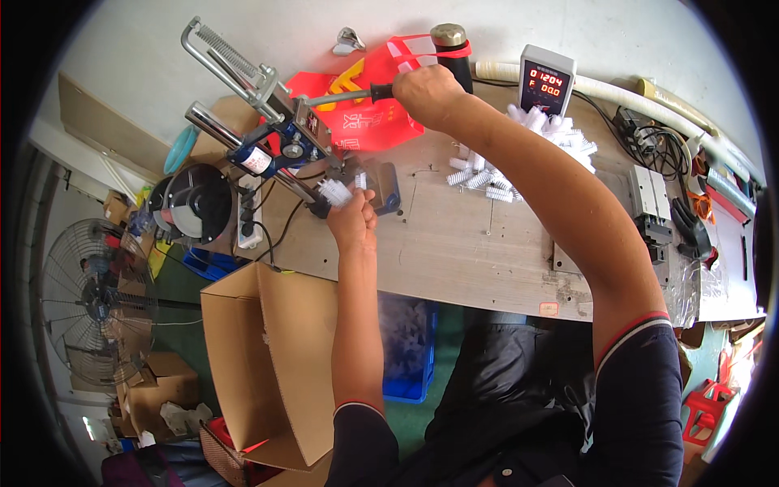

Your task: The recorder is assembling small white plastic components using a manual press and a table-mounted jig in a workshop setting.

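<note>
A manual lever press (311, 122) with a spring on top stands at the back left of the bench. My right hand (428, 93) is closed round the black grip of its lever (345, 97). Down by the press's base, my left hand (353, 219) pinches a small white ribbed plastic piece (334, 192); the fingers partly hide how it sits against the press. Many similar white ribbed pieces (491, 174) lie heaped on the bench, beneath and beyond my right forearm. Behind that heap a grey digital display box (546, 69) stands against the wall.
A red plastic bag (373, 122) and a dark flask (454, 61) are behind the press. Metal blocks (649, 203) and cables lie at the right. Below the bench's front edge are an open cardboard box (300, 357) and a blue crate (410, 394). A fan (97, 304) stands left.
</note>
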`<move>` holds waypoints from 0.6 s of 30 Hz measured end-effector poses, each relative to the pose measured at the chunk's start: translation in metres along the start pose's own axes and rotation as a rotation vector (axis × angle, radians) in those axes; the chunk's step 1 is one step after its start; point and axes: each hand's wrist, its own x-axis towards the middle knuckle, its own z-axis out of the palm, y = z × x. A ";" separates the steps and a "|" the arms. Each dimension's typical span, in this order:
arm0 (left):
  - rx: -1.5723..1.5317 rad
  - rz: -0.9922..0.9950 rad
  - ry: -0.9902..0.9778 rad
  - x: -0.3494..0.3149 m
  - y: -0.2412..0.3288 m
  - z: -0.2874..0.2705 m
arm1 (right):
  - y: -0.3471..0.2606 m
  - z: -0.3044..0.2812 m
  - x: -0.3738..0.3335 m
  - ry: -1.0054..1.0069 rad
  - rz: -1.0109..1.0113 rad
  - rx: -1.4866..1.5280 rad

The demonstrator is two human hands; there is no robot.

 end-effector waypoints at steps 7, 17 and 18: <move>0.023 -0.008 0.019 -0.004 0.005 0.002 | -0.006 0.008 -0.002 0.004 0.028 0.007; 0.074 -0.010 0.007 0.000 0.005 -0.004 | -0.024 0.052 -0.007 0.060 0.100 0.107; 0.085 -0.009 0.005 -0.001 0.006 -0.005 | -0.024 0.052 -0.008 0.077 0.111 0.122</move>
